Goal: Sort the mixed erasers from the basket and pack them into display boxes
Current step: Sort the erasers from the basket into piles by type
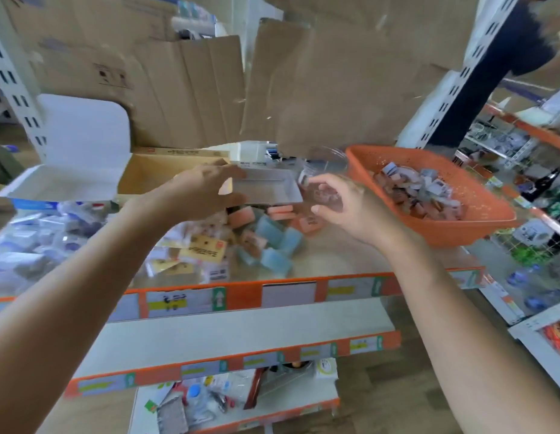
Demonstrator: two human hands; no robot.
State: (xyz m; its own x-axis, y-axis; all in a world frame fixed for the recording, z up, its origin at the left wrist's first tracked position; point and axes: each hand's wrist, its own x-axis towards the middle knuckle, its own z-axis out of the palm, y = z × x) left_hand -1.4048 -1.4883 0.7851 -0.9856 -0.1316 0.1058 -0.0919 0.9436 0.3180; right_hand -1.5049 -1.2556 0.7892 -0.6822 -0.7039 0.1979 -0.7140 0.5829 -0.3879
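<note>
Farthest left of the orange basket [479, 228], we see a white box [69, 180] lying open with its lid standing up. Just right of it, nearer the basket, sits an open brown box [147, 177]. Next comes the left hand [200, 192], raised above the shelf [335, 255]; its grip pinches the left end of a shallow grey tray [269, 189], which it holds level and well clear of the basket. Below the tray, left of the basket, loose erasers [272, 239] in pink and blue lie heaped on the shelf. The right hand [350, 208] hovers just beside the basket's left wall. Its fingers and thumb curl towards a blurred pinkish patch, and we cannot tell whether the grip holds anything. The basket itself stands on the shelf's right end, with the mixed erasers [419, 192] piled inside it.
</note>
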